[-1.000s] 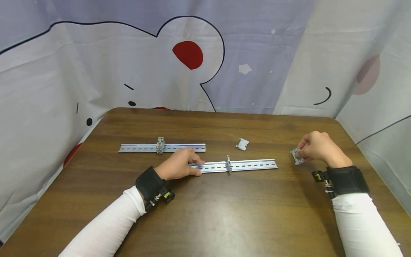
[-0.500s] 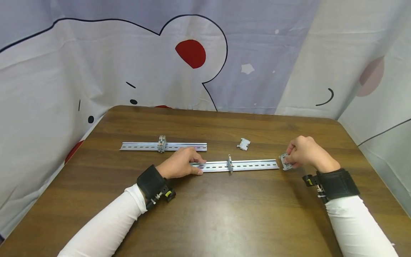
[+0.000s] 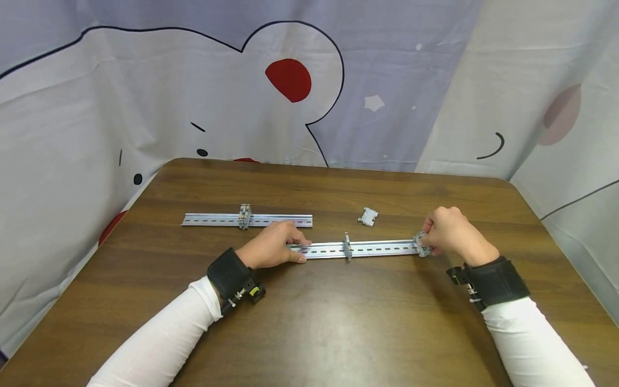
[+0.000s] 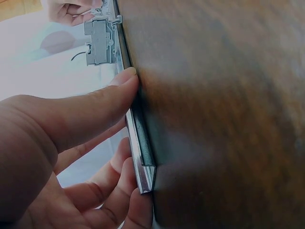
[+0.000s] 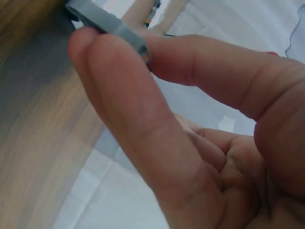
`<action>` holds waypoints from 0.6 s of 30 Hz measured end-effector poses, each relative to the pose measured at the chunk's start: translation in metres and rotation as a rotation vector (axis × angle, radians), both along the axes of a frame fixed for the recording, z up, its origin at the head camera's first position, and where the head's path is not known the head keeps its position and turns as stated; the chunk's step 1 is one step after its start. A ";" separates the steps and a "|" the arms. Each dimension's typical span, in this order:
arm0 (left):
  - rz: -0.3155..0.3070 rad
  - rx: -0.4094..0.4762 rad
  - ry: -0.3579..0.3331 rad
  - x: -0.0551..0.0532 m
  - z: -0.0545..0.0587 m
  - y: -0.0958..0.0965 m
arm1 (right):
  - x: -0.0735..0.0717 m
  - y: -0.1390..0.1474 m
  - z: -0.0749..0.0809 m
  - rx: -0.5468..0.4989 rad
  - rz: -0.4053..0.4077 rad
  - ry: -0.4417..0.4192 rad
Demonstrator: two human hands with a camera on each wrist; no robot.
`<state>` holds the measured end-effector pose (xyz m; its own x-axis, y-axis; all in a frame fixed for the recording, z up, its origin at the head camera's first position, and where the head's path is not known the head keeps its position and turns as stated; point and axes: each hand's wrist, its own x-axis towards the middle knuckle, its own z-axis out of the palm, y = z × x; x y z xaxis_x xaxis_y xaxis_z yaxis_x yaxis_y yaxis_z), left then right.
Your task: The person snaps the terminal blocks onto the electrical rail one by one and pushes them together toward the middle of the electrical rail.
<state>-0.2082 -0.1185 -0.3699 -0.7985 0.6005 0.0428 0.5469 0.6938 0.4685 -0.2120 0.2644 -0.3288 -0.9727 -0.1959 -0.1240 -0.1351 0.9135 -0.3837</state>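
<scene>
My left hand (image 3: 275,244) grips the left end of the nearer slotted metal DIN rail (image 3: 382,248), thumb on the near edge and fingers on the far side. A thin grey terminal block (image 3: 347,247) stands upright across this rail near its middle; the left wrist view shows its flat grey side (image 4: 99,43). At the rail's right end, my right hand (image 3: 452,234) pinches another grey terminal block (image 3: 422,244) between thumb and fingers. That held block (image 5: 107,24) appears edge-on in the right wrist view. Whether it touches the rail I cannot tell.
Behind lies a second DIN rail (image 3: 208,219) carrying a small cluster of terminal blocks (image 3: 244,216). One loose grey terminal block (image 3: 368,216) lies flat on the brown wooden table (image 3: 309,322), beyond the nearer rail. A printed curtain (image 3: 387,80) hangs at the table's back and sides.
My right hand has moved left with its terminal block, from the table's right side to the nearer rail's right end. The left hand keeps its grip on the rail.
</scene>
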 end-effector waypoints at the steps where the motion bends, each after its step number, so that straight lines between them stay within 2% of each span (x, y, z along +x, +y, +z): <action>1: -0.002 0.002 0.000 0.000 0.000 0.000 | 0.000 -0.001 -0.001 0.015 -0.001 0.017; 8: 0.002 0.000 -0.001 0.001 0.001 0.001 | 0.000 -0.007 -0.007 0.064 -0.004 0.086; 18: 0.013 0.008 -0.006 0.000 -0.001 0.000 | -0.005 -0.003 -0.007 -0.033 0.012 0.033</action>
<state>-0.2079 -0.1183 -0.3713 -0.8064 0.5899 0.0423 0.5350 0.6972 0.4771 -0.2174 0.2609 -0.3355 -0.9737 -0.2114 -0.0855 -0.1591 0.8985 -0.4091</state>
